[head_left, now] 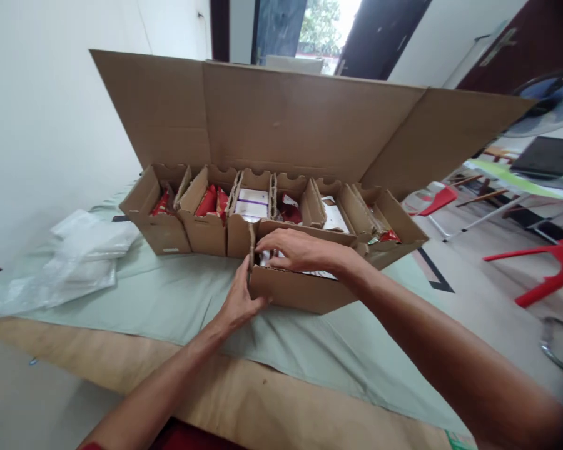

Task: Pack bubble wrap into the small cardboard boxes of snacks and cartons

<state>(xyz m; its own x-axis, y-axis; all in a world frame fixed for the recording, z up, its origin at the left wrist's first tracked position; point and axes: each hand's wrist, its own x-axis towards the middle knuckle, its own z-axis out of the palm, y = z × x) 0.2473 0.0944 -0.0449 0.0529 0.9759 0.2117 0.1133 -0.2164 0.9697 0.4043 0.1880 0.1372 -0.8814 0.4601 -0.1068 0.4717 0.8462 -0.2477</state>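
A small open cardboard box (300, 290) lies on its side in front of a row of similar boxes. My left hand (240, 300) grips its left end, fingers wrapped round the corner. My right hand (300, 250) reaches over the box's top, fingers curled down onto white packets inside it. Behind stands a large cardboard carton (281, 119) with its flaps open, and a row of small boxes (206, 212) holding red packets (211, 201) and white packets (252, 203).
A pale green cloth (178, 294) covers the wooden table (244, 406). Clear plastic bags (75, 256) lie at the left. Red plastic chairs (548, 262) and a table stand on the floor at the right. A white wall is at the left.
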